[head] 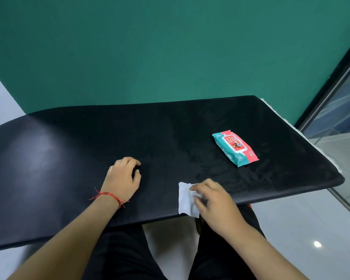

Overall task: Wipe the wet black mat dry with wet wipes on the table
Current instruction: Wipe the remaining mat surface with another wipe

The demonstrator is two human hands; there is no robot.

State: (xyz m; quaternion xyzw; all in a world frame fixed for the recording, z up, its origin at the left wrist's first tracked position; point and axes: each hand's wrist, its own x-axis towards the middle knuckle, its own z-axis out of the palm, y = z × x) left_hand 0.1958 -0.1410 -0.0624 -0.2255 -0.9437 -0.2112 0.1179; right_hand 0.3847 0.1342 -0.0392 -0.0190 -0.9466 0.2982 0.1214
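A large black mat [73, 158] covers the table, with faint wet streaks on its right half near the pack. A white wipe [184, 198] lies flat at the mat's near edge, and my right hand [214, 201] presses on its right side with the fingers curled over it. My left hand [122, 178] rests on the mat to the left, fingers loosely curled, holding nothing; a red string is tied at its wrist. A teal and red pack of wet wipes [235, 148] lies on the mat at the right, closed.
A green wall [170, 47] stands behind the table. A white table edge [303, 134] shows along the mat's right side, with a glass partition [339, 110] beyond it. My legs in black trousers are under the near edge.
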